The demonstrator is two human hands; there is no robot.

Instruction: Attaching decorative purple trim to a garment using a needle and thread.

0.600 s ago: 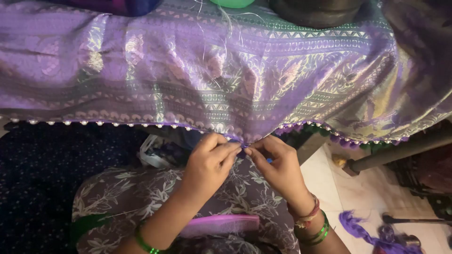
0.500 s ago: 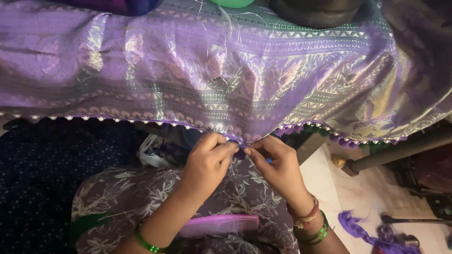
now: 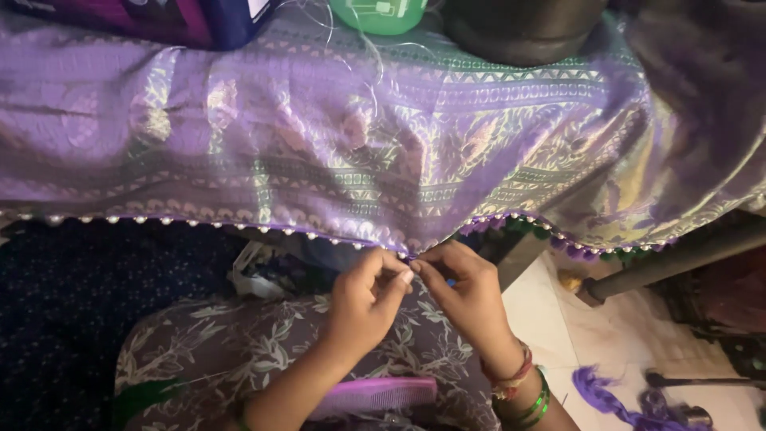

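Barely shifted from half a second ago, both hands stay at the beaded edge (image 3: 335,239) of a purple woven sari (image 3: 383,152); left hand (image 3: 363,299) and right hand (image 3: 467,291) each pinch the hem, apparently mid-stitch. Fabric drapes off a table; purple comb (image 3: 375,395) rests on the lap, tiled floor (image 3: 622,343) beside.

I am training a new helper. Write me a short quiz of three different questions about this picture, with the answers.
1. True or false: both hands pinch the beaded edge of the purple fabric.
2. What lies on the lap? A) scissors B) pink comb C) spool
3. Which wrist wears red and green bangles?

Key:
1. True: left hand and right hand meet at the edge.
2. B, the pink comb.
3. The right wrist, bangles.
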